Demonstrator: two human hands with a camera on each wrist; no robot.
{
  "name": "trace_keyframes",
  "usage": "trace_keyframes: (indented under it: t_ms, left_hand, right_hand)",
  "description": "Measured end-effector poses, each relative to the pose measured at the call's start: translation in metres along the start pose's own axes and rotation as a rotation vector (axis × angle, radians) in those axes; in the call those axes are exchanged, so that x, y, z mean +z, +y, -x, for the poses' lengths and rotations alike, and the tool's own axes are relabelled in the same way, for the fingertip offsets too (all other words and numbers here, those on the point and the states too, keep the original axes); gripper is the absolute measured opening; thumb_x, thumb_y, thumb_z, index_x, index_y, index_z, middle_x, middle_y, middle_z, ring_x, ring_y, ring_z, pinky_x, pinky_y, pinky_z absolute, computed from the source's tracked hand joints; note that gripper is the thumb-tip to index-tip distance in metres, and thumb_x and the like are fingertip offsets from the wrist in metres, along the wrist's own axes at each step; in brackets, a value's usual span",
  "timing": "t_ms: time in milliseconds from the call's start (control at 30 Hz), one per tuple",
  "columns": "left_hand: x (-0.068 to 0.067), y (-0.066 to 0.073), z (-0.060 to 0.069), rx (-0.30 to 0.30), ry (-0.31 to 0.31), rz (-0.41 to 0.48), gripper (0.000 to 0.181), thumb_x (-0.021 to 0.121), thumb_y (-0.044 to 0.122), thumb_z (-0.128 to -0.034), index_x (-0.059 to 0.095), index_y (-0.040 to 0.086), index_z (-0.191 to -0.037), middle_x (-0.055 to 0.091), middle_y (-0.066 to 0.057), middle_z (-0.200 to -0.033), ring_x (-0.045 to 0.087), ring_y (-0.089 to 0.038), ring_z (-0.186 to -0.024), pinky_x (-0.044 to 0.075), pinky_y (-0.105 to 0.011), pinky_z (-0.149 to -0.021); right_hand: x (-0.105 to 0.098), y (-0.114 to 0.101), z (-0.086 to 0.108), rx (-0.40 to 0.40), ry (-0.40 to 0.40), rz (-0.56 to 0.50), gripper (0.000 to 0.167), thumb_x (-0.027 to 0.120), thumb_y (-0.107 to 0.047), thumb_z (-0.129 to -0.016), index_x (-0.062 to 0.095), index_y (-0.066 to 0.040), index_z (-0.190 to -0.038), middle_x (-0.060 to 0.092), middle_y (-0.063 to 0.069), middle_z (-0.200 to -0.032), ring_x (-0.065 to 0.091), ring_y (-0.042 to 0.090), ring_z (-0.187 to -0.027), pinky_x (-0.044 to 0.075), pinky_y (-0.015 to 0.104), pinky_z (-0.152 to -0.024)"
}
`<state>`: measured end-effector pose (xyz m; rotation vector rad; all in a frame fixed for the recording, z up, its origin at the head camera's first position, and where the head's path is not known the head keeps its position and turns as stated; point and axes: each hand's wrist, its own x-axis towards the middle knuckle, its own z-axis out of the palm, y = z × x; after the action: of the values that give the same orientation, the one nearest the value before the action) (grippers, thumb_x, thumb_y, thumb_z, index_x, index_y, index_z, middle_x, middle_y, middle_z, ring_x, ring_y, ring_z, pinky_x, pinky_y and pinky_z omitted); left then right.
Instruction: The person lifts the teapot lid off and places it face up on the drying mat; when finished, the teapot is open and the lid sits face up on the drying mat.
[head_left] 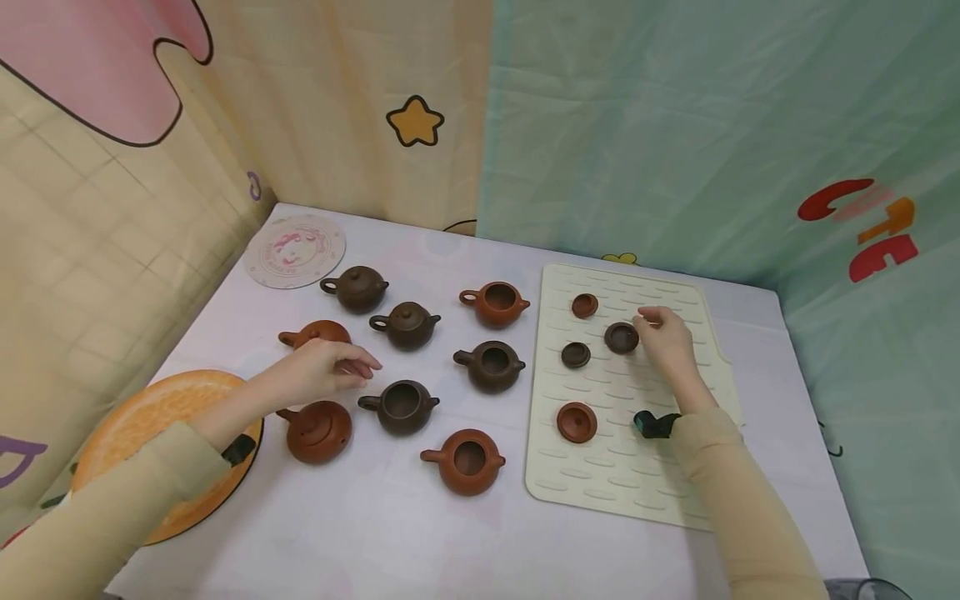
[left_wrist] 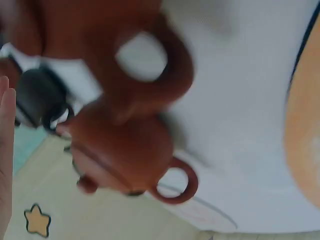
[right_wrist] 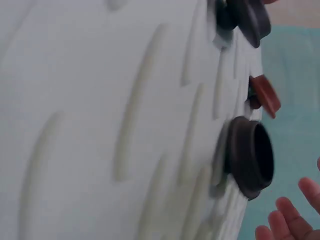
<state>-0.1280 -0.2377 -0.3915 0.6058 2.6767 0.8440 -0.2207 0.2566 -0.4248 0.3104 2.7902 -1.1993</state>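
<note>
- Looks like a reach for the larger dark lid (head_left: 621, 337), lying on the pale ridged mat (head_left: 630, 467) at the right of the worktop (head_left: 375, 533).
- Right hand (head_left: 666, 337) just beside the lid's right edge; fingers (right_wrist: 287, 217) loosely parted, holding nothing, apart from the rim in the right wrist view.
- Left hand (head_left: 322, 371) over the worktop's left side, fingers slack and around nothing.
- Best to pinch the rim at opposite sides, closing evenly; likely to rock if pushed from one side.
- Lift straight up, keeping clear of the smaller dark lid (head_left: 576, 355) just to the left.
- Lid upside down: hollow side up, knob side towards the mat. Round, so no long axis in plan; central axis roughly upright, exact tilt hard to judge.
- Before any fitting on a pot, probably wise to turn over, knob up.
</note>
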Motion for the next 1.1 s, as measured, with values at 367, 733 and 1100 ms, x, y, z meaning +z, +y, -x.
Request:
trace_keyframes:
  t_ms: [367,733,1100]
  left_hand:
    - [-0.044,0.0,-0.048,-0.09,0.188,0.01,0.022,0.068,0.007,-0.0921,0.07,0.003,-0.113,0.074,-0.015,-0.103,0.069,-0.031,-0.099,0.055,-0.048,-0.088]
    - [-0.034,-0.016,-0.076,-0.143,0.15,0.019,0.024,0.067,0.005,-0.0917,0.069,0.0,-0.116,0.073,-0.017,-0.106,0.068,-0.031,-0.101,0.05,-0.048,-0.093]
    - [-0.023,-0.024,-0.078,-0.118,0.111,-0.065,0.018,0.07,0.005,-0.0891,0.072,0.002,-0.107,0.075,-0.014,-0.1,0.069,-0.03,-0.093,0.049,-0.049,-0.088]
  right_hand:
    - [0.059,-0.111,0.014,-0.41,-0.123,-0.009,0.033,0.059,-0.02,-0.098,0.062,-0.005,-0.128,0.057,0.017,-0.132,0.053,0.033,-0.124,0.046,0.047,-0.103]
    - [0.153,-0.2,0.023,-0.527,-0.416,-0.002,0.028,0.063,-0.022,-0.097,0.066,-0.01,-0.121,0.066,0.007,-0.123,0.06,0.022,-0.118,0.051,0.037,-0.097]
    - [0.195,-0.223,0.026,-0.578,-0.514,0.207,0.026,0.066,-0.018,-0.095,0.068,-0.013,-0.12,0.067,0.005,-0.124,0.059,0.021,-0.117,0.047,0.034,-0.1]
